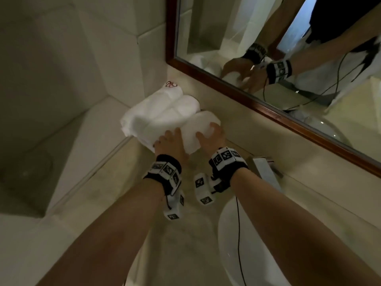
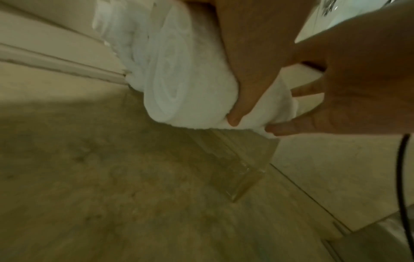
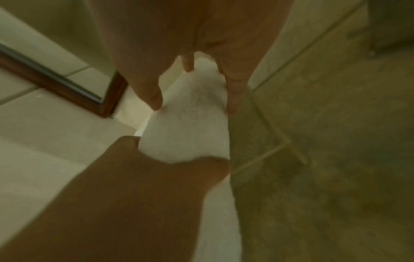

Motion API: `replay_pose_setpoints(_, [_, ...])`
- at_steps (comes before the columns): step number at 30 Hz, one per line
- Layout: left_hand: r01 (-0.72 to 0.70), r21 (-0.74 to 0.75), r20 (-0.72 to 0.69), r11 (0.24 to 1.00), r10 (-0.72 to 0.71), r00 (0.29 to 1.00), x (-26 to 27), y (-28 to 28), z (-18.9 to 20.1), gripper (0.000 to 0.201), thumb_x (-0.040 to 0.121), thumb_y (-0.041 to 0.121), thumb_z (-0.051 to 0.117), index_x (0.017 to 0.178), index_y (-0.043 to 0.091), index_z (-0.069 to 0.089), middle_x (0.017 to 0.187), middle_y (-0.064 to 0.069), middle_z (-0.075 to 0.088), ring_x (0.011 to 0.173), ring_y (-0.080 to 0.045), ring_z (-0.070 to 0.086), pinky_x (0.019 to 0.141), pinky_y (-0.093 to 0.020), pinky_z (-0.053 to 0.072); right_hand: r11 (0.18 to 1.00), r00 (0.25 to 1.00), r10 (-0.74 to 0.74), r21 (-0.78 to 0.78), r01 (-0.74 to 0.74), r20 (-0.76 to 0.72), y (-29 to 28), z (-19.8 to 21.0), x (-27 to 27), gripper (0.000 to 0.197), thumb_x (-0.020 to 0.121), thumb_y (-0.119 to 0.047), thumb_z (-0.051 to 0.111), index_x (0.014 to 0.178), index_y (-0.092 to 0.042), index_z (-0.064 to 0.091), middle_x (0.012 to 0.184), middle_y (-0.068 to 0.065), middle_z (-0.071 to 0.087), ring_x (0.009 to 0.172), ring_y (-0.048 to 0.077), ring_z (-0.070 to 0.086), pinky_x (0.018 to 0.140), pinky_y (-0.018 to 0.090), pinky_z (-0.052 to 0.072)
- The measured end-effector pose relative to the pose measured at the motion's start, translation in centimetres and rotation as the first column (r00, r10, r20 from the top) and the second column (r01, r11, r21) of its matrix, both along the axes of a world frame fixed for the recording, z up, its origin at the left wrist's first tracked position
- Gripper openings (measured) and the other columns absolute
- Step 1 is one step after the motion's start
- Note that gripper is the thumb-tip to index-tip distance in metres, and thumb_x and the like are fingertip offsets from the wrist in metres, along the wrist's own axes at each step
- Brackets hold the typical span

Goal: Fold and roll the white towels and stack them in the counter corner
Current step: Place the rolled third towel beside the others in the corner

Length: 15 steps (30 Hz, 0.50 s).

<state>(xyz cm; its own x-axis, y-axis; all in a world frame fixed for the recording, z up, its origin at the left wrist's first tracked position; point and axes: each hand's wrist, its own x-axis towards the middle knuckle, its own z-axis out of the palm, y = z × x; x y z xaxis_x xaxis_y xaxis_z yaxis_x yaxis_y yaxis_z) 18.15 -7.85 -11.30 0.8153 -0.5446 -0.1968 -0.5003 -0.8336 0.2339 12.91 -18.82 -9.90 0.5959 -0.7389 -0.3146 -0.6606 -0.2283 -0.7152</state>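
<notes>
Three rolled white towels lie side by side in the counter corner below the mirror. The far roll (image 1: 167,96) carries a red embroidered mark, and the middle roll (image 1: 175,114) lies against it. Both hands hold the nearest roll (image 1: 202,124), which sits next to the middle one. My left hand (image 1: 171,141) grips its near end from the left, with the thumb wrapped over the spiral end (image 2: 172,79). My right hand (image 1: 209,135) curls over its right side, fingers pressed into the cloth (image 3: 192,124). The underside of the roll is hidden.
A wood-framed mirror (image 1: 253,104) runs along the back wall at the right. A white basin (image 1: 233,244) and a metal tap (image 1: 266,172) sit at the near right. The beige stone counter (image 1: 185,234) drops off past a ledge (image 1: 86,137) on the left. A black cable (image 1: 239,228) trails from my right wrist.
</notes>
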Motion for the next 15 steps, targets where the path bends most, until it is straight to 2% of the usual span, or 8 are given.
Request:
replay_pose_setpoints(3, [-0.026, -0.041, 0.026, 0.999, 0.027, 0.999, 1.4, -1.1, -1.5, 0.079, 0.08, 0.048, 0.059, 0.143, 0.021, 0.02, 0.129, -0.011, 0.041, 0.111, -0.032, 0.049, 0.092, -0.043, 0.042, 0.976, 0.986, -0.13, 0.186, 0.11, 0.1, -0.5, -1.1, 3.0, 0.082, 0.08, -0.036, 0.07, 0.144, -0.026, 0.02, 0.149, 0.01, 0.022, 0.129, 0.033, 0.039, 0.1, 0.044, 0.046])
replay_pose_setpoints(5, [-0.011, -0.027, 0.03, 1.0, 0.012, 0.999, 1.8, -1.6, -1.9, 0.082, 0.082, 0.047, 0.059, 0.146, 0.019, 0.016, 0.133, -0.013, 0.039, 0.115, -0.032, 0.046, 0.096, -0.043, 0.039, 0.963, 0.978, -0.165, 0.236, 0.132, 0.124, -0.9, -2.0, 4.4, 0.084, 0.078, -0.037, 0.072, 0.142, -0.032, 0.018, 0.15, 0.01, 0.022, 0.126, 0.035, 0.042, 0.095, 0.045, 0.049])
replay_pose_setpoints(8, [0.038, 0.018, 0.031, 0.999, -0.039, 0.999, 2.3, -2.2, -2.4, 0.084, 0.086, 0.043, 0.054, 0.149, 0.012, 0.007, 0.141, -0.016, 0.032, 0.124, -0.034, 0.039, 0.102, -0.044, 0.034, 0.974, 0.983, -0.135, 0.2, 0.109, 0.125, -1.5, -3.1, 5.9, 0.079, 0.082, -0.036, 0.067, 0.143, -0.033, 0.017, 0.151, 0.007, 0.022, 0.12, 0.032, 0.048, 0.088, 0.035, 0.047])
replay_pose_setpoints(10, [0.058, 0.01, 0.053, 0.998, -0.059, 0.997, 2.8, -2.7, -2.7, 0.084, 0.087, 0.043, 0.053, 0.149, 0.008, 0.009, 0.141, -0.016, 0.033, 0.125, -0.033, 0.039, 0.101, -0.044, 0.034, 0.982, 0.985, -0.105, 0.167, 0.082, 0.134, -2.0, -3.4, 6.5, 0.076, 0.085, -0.034, 0.065, 0.144, -0.031, 0.016, 0.151, 0.006, 0.022, 0.12, 0.03, 0.047, 0.087, 0.032, 0.043])
replay_pose_setpoints(13, [0.077, -0.003, 0.067, 0.997, -0.076, 0.995, 3.1, -3.1, -3.0, 0.083, 0.087, 0.045, 0.052, 0.149, 0.006, 0.011, 0.14, -0.016, 0.035, 0.123, -0.033, 0.04, 0.099, -0.042, 0.034, 0.977, 0.985, -0.1, 0.2, 0.071, 0.138, -2.5, -3.5, 6.9, 0.077, 0.086, -0.032, 0.064, 0.144, -0.03, 0.015, 0.152, 0.006, 0.019, 0.125, 0.03, 0.042, 0.095, 0.035, 0.042])
replay_pose_setpoints(15, [0.09, 0.001, 0.057, 0.996, -0.09, 0.994, 2.9, -2.9, -2.9, 0.087, 0.087, 0.052, 0.051, 0.149, 0.007, 0.01, 0.142, -0.015, 0.032, 0.124, -0.032, 0.039, 0.101, -0.042, 0.033, 0.973, 0.987, -0.088, 0.222, 0.055, 0.137, -2.5, -3.3, 6.6, 0.078, 0.085, -0.032, 0.066, 0.144, -0.029, 0.015, 0.153, 0.006, 0.017, 0.128, 0.031, 0.038, 0.094, 0.034, 0.04])
